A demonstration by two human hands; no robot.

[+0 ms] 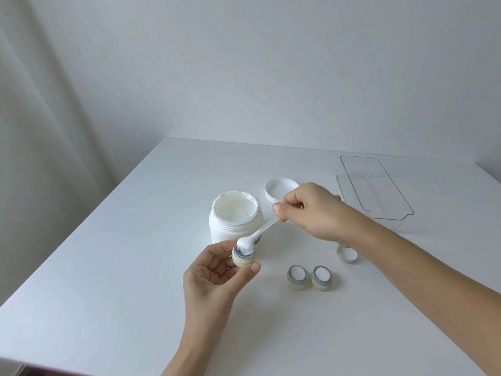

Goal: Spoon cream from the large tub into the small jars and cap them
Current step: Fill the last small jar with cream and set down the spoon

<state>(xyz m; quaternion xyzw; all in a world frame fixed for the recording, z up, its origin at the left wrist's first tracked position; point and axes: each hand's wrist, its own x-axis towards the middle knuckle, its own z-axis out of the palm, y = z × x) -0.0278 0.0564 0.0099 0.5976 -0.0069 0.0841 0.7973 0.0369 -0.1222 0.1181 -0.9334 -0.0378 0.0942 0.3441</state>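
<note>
Cream going from spoon into a small jar held above the white surface.

The left hand holds a small jar between curled fingers and thumb, just in front of the open large tub. The right hand pinches the clear spoon, its cream-laden bowl at the jar's mouth; the handle's far end is hidden in the fingers. At 4 o'clock from the tub stand two uncapped filled jars. A cap is partly hidden under the right wrist. The tub lid lies at 1 o'clock, a clear tray at 2 o'clock.
</note>
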